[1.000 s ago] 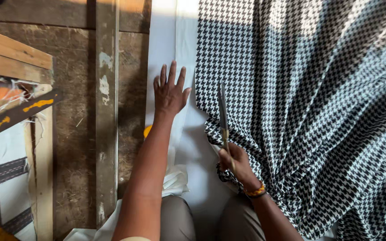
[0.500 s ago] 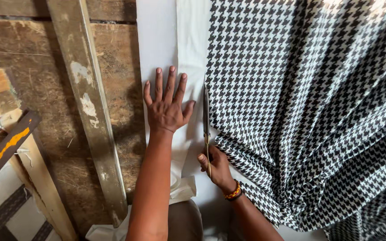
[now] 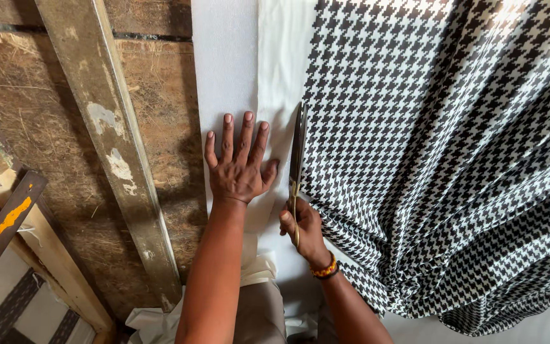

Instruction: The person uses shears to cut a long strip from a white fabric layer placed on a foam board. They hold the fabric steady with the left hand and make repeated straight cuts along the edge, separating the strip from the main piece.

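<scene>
2 hands as before: left hand [image 3: 240, 169] still flat on white fabric [image 3: 275, 76]; right hand [image 3: 303, 226] grips scissors [image 3: 297, 150], advanced.

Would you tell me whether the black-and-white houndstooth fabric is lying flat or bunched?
Bunched: the black-and-white houndstooth fabric falls in deep folds fanning rightward, flat only beside the scissors.

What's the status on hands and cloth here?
Left hand flat on white fabric. Right hand closed on scissors beside houndstooth cloth. Nothing blocks the blades.
</scene>
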